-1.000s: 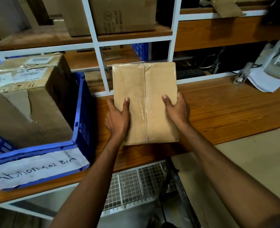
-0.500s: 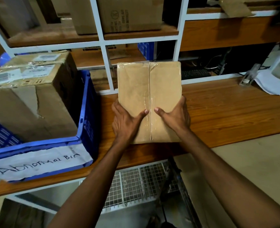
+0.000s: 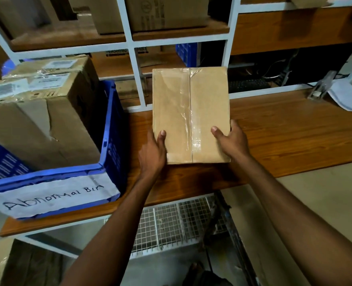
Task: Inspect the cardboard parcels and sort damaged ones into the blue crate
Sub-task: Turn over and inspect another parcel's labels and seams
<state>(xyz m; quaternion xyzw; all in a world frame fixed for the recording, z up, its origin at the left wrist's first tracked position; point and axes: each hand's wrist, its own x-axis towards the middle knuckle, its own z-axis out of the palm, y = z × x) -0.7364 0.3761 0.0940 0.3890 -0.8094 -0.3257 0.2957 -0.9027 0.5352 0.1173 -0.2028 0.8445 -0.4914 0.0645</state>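
Observation:
A flat brown cardboard parcel (image 3: 189, 108), taped down its middle, is held over the wooden shelf between both hands. My left hand (image 3: 153, 150) grips its lower left edge with the thumb on top. My right hand (image 3: 232, 141) grips the lower right edge, thumb also on the top face. To the left stands the blue crate (image 3: 111, 129) with a paper label reading "Abnormal Bin". Inside the crate sits a large torn cardboard box (image 3: 40, 112) with shipping labels on top.
The wooden shelf (image 3: 290, 133) stretches right, with white papers (image 3: 346, 98) and a metal clip at its far right end. White rack posts (image 3: 138, 79) rise behind the parcel. More cardboard boxes (image 3: 167, 13) stand on the upper shelf. A wire mesh basket (image 3: 177, 223) hangs below.
Both thumbs have moved apart from the parcel's taped middle back toward its side edges. The parcel stays in about the same place.

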